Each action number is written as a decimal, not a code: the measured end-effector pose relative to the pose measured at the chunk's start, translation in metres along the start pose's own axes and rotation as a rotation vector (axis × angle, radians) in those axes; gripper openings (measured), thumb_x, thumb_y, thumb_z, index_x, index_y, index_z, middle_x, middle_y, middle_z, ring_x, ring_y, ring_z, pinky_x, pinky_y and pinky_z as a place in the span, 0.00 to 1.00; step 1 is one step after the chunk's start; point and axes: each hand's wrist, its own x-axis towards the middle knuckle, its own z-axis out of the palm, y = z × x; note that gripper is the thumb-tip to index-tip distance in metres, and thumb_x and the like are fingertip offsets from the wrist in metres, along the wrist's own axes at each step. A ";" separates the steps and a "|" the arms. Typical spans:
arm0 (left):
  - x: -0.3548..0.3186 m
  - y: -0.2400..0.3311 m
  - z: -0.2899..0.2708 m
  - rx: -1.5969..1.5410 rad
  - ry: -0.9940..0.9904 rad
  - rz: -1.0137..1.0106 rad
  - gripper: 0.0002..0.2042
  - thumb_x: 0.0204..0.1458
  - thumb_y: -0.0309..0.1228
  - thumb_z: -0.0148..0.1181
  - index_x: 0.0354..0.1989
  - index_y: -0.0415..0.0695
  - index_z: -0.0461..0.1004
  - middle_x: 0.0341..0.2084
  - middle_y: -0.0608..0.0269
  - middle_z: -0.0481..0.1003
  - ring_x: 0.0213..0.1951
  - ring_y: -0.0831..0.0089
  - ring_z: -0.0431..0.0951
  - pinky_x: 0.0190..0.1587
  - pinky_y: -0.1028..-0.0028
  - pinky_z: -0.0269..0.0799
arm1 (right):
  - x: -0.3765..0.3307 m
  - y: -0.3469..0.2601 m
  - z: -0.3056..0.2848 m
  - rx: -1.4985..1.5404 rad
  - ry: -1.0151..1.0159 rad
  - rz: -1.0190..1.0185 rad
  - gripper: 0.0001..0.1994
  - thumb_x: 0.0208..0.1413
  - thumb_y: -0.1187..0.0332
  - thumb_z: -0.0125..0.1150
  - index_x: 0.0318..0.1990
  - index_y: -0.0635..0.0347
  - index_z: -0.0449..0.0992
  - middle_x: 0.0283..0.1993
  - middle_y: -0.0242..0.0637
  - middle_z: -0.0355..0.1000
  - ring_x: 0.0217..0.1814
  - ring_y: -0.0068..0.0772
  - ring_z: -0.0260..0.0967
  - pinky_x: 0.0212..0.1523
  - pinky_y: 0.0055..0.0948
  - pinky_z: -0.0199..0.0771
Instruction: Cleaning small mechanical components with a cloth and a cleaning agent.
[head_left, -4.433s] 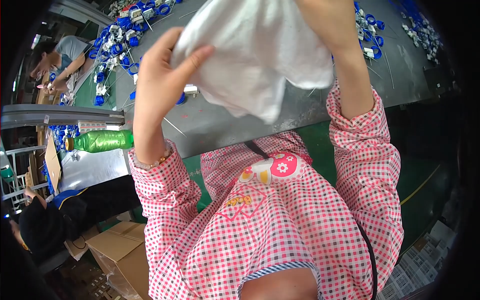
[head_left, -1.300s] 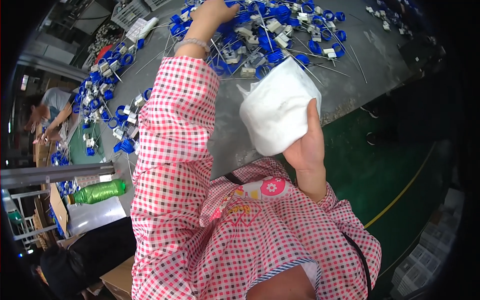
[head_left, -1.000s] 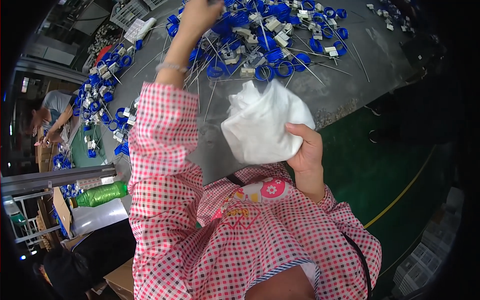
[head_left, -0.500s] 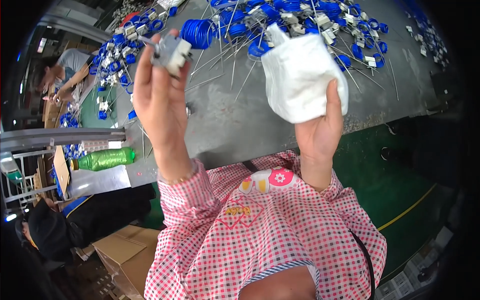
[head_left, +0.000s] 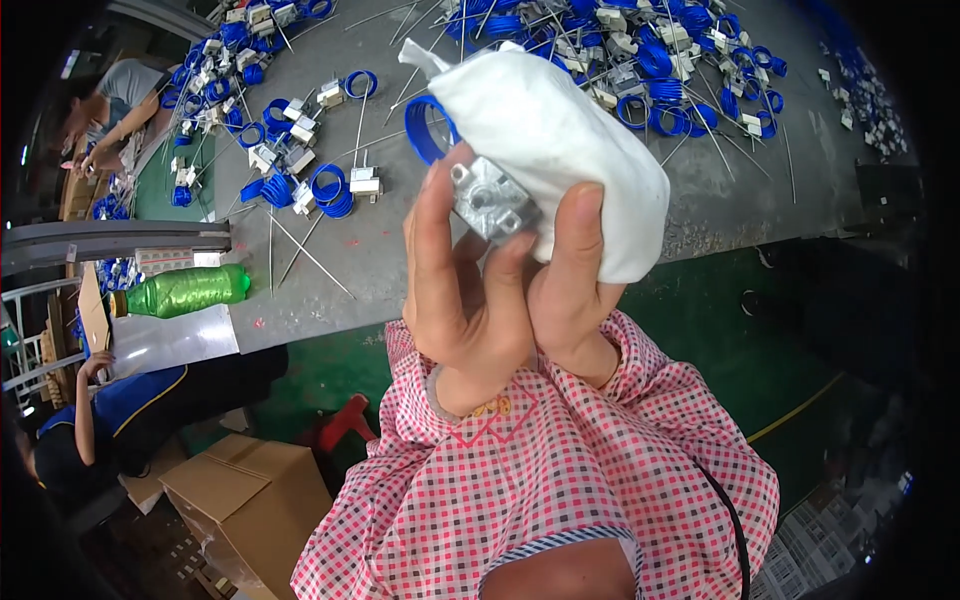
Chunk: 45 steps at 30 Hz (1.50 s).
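Observation:
Between the fingertips of my left hand [head_left: 455, 300] is a capillary thermostat [head_left: 488, 200], a grey metal block with a blue coil [head_left: 428, 130] on its far side. Wrapped round a bunched white cloth [head_left: 585, 150] is my right hand [head_left: 572, 310], its thumb lying over the near side. The two hands are close together above the table's near edge, and the block is right against the cloth's left side. The cloth hides some of the fingers of my right hand.
Piles of similar thermostats with blue coils [head_left: 655, 60] and thin metal rods cover the grey table [head_left: 370, 240]. A smaller group [head_left: 300, 150] lies left. A green bottle [head_left: 190, 292] rests at the left edge. Cardboard box [head_left: 245, 500] below; two people at left.
My left hand has moved right and nearer with the thermostat, bringing it against the cloth. My right hand has shifted left with the cloth, which is now tilted. More thermostats at left are uncovered.

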 end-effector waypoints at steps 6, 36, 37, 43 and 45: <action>0.014 0.001 -0.005 -0.115 0.251 -0.221 0.23 0.44 0.17 0.48 0.52 0.28 0.55 0.49 0.45 0.62 0.46 0.62 0.68 0.48 0.71 0.63 | -0.009 -0.005 -0.001 -0.059 -0.095 0.063 0.24 0.54 0.56 0.41 0.46 0.72 0.64 0.46 0.47 0.64 0.48 0.38 0.62 0.47 0.30 0.60; 0.017 -0.014 -0.028 -0.474 0.090 -0.296 0.26 0.47 0.23 0.53 0.54 0.30 0.52 0.50 0.44 0.61 0.50 0.65 0.64 0.49 0.71 0.62 | -0.014 -0.007 0.005 -0.281 -0.261 -0.199 0.17 0.47 0.73 0.53 0.47 0.62 0.67 0.51 0.46 0.63 0.56 0.45 0.56 0.57 0.41 0.49; 0.015 -0.017 -0.027 -0.440 0.066 -0.276 0.25 0.47 0.22 0.53 0.54 0.30 0.52 0.49 0.44 0.61 0.50 0.64 0.64 0.50 0.71 0.61 | -0.012 0.000 0.005 -0.302 -0.200 -0.270 0.17 0.47 0.74 0.53 0.47 0.63 0.67 0.50 0.46 0.63 0.55 0.45 0.57 0.56 0.41 0.50; 0.011 -0.011 -0.022 -0.415 0.100 -0.217 0.24 0.47 0.21 0.52 0.53 0.30 0.53 0.49 0.45 0.62 0.49 0.65 0.65 0.51 0.70 0.60 | -0.016 -0.003 0.005 -0.270 -0.229 -0.266 0.16 0.46 0.77 0.52 0.46 0.66 0.67 0.49 0.46 0.64 0.52 0.46 0.60 0.54 0.40 0.55; 0.014 -0.011 -0.023 -0.405 0.191 -0.346 0.25 0.47 0.21 0.52 0.54 0.30 0.52 0.49 0.45 0.61 0.49 0.65 0.65 0.51 0.70 0.60 | -0.017 -0.007 0.005 -0.234 -0.275 -0.191 0.16 0.46 0.77 0.53 0.46 0.66 0.67 0.49 0.46 0.64 0.51 0.46 0.61 0.54 0.39 0.56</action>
